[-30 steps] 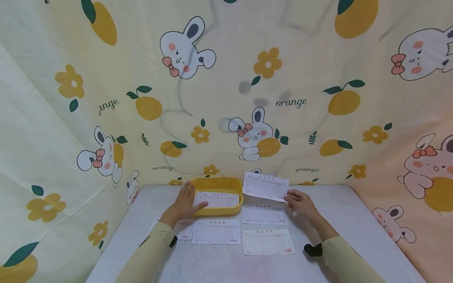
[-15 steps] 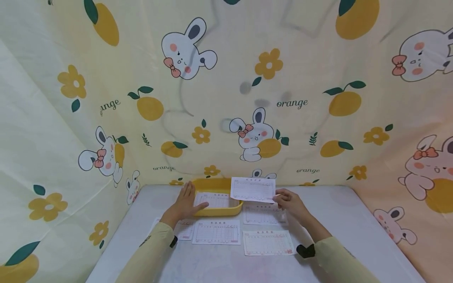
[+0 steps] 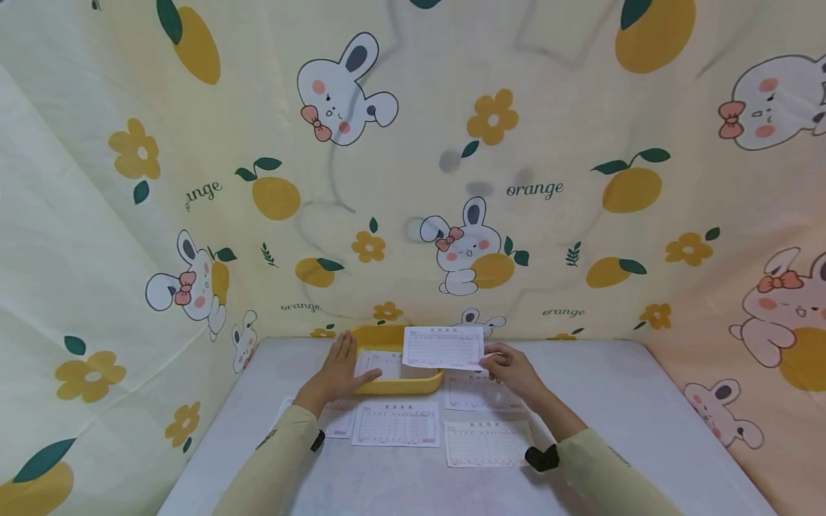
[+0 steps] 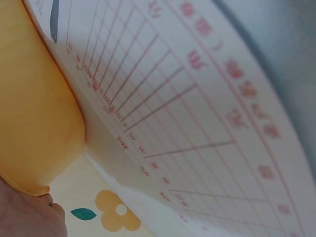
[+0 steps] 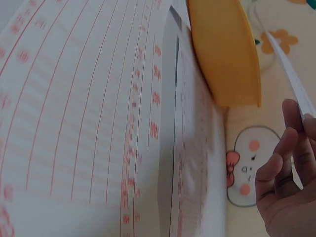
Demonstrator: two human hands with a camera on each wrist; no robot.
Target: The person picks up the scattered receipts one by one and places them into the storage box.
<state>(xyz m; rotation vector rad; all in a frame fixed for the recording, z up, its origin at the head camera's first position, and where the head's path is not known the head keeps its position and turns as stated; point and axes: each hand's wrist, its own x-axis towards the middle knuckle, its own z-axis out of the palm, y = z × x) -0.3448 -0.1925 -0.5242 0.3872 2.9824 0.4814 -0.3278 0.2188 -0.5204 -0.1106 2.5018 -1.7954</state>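
A printed paper form (image 3: 443,347) is pinched at its right edge by my right hand (image 3: 514,371), held up over the right part of the yellow tray (image 3: 396,388). Another form (image 3: 379,362) lies inside the tray, partly covered by the held one. My left hand (image 3: 338,370) rests on the tray's left side, fingers straight and thumb across the front rim. The right wrist view shows the right hand (image 5: 289,187) with the sheet (image 5: 295,84) seen edge-on between thumb and fingers, beside the tray (image 5: 224,54).
Several printed forms lie on the white table (image 3: 361,487): one (image 3: 396,424) before the tray, one (image 3: 487,444) to its right, another (image 3: 484,398) behind that, and others partly under the left forearm. A patterned curtain (image 3: 400,172) hangs behind.
My right hand has moved left with the pinched form, from right of the tray to above its right part. My left hand has stayed at the tray.
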